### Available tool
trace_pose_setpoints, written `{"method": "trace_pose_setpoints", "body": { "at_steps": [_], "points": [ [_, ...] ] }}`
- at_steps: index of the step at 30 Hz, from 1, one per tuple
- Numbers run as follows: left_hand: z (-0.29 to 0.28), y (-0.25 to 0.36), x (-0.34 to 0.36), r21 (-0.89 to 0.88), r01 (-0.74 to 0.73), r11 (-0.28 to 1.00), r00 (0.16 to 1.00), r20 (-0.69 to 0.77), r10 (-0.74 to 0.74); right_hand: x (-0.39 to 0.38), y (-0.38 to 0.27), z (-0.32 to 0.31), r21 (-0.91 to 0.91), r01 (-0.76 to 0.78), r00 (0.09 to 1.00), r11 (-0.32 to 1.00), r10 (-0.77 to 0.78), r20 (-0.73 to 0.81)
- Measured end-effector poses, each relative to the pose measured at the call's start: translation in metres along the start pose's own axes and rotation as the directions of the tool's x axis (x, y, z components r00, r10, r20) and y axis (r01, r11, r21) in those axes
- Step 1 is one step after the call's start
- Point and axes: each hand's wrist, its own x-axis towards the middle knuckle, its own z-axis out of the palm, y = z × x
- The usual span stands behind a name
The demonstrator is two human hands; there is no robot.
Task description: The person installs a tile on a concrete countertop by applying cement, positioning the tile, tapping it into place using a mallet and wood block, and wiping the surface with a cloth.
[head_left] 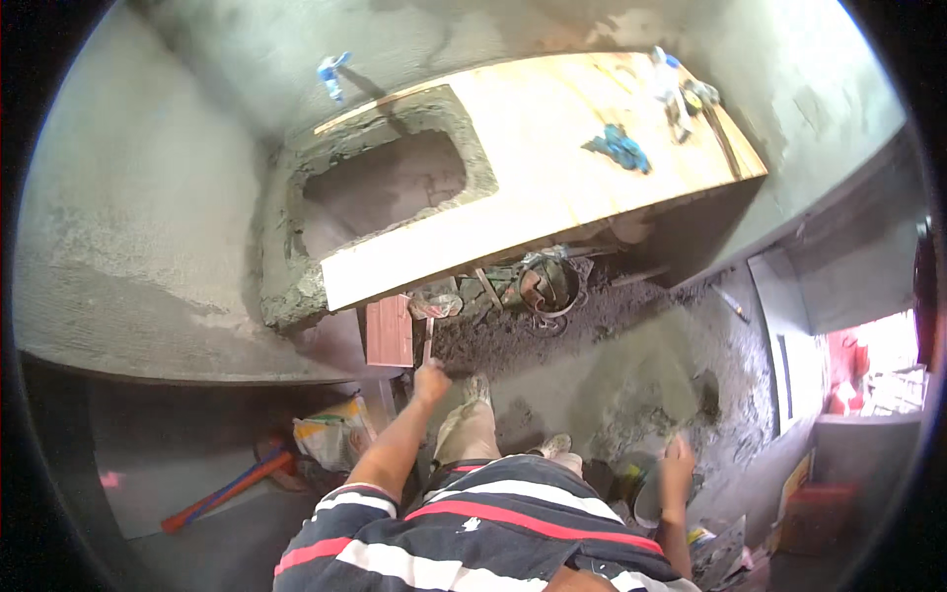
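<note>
My left hand (431, 382) is closed around the lower end of a light-coloured stick or handle (428, 342). It points away from me, over the floor beside a stack of reddish tiles or boards (389, 332). Where its far end meets a crumpled pale thing (436, 305), I cannot make out whether the two are joined. Low on the right, my right hand (678, 460) hangs above a bucket (647, 501). Its fingers are smeared and small, so their state is unclear.
A wooden board (552, 128) covers a cement counter with a rectangular opening (385, 187). On it lie a blue cloth or glove (621, 148) and tools (686, 104). Below stands a bucket (548, 286) among rubble. A red-handled tool (227, 491) and a bag (335, 434) lie left.
</note>
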Motion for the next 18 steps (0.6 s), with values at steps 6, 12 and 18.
{"method": "trace_pose_setpoints", "body": {
  "at_steps": [6,12,18],
  "points": [
    [-0.058,-0.108,-0.005,-0.090,0.186,0.978,0.981,0.071,-0.180,0.106,-0.330,0.055,0.256,0.240,0.940,0.936,-0.290,0.180],
    [-0.062,-0.189,-0.020,-0.331,0.428,0.841,0.899,0.056,-0.435,0.195,-0.518,0.148,0.061,0.677,0.706,0.734,-0.670,0.230],
    [-0.067,-0.235,-0.067,-0.422,0.573,0.702,0.802,0.115,-0.586,0.259,-0.671,0.216,-0.360,0.848,0.523,0.389,-0.728,0.443]
  ]
}}
